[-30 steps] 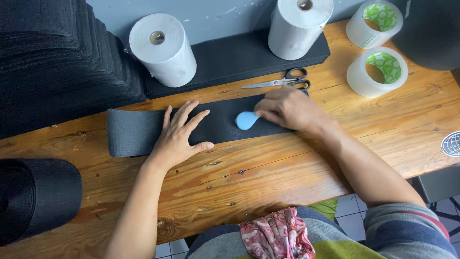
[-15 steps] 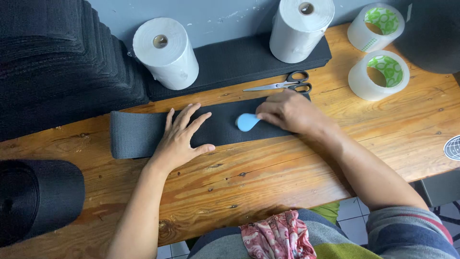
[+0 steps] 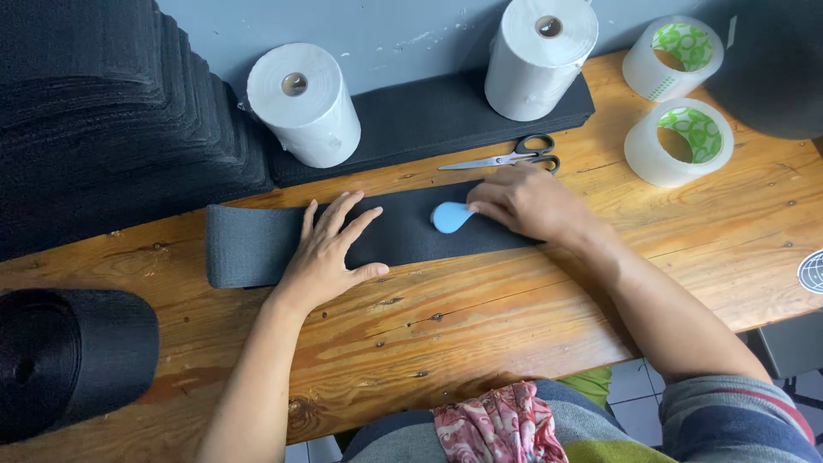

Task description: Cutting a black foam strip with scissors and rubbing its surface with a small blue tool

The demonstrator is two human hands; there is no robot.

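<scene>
We observe a dark fabric strip [image 3: 257, 244] lying flat on the wooden surface [image 3: 480, 317], near the middle and just in front of the person. Its long axis runs left to right, tilted slightly so the right end sits a little further from the body than the left. The left end is cut square; the right end is hidden under the right hand.

The left hand [image 3: 330, 253] lies open, fingers spread, palm pressed on the strip and holding nothing. The right hand [image 3: 536, 204] is curled around a small light-blue marker piece [image 3: 449, 216], gripping its narrow end; the rounded broad end points left and rests on the fabric.

Our judgement on risks: the strip is pinned only at mid-length, so a push from the blue piece could drag or wrinkle the fabric and skew any line. The free left end could also creep on the smooth wood.

Scissors [image 3: 506, 159] lie just beyond the right hand, blades pointing left; a careless move could catch them. Two white rolls [image 3: 304, 107] [image 3: 540, 56] stand on a dark pad behind. Two tape rings [image 3: 681, 141] [image 3: 673, 58] sit well apart, right.
</scene>
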